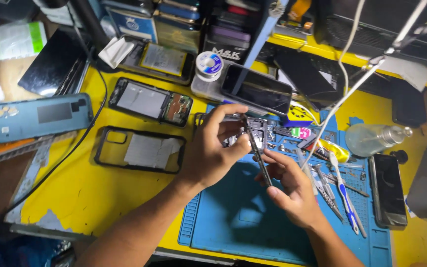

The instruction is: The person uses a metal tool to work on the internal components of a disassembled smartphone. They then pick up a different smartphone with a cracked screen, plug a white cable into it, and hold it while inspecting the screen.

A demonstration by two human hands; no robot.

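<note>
My left hand (213, 151) holds a small metal phone part (253, 129) above a blue work mat (238, 217), thumb and fingers pinched on its left edge. My right hand (290, 185) grips a thin dark tool (259, 153) like a pen, its tip pressed against the part. Both forearms come in from the bottom edge.
On the yellow table (80, 188) lie an opened phone (149, 101), a black phone frame (139, 148) and a blue back cover (38, 117). A toothbrush (344, 193), tweezers, a dark phone (388, 190), a clear bottle (374, 138) and a solder spool (208, 64) surround the mat.
</note>
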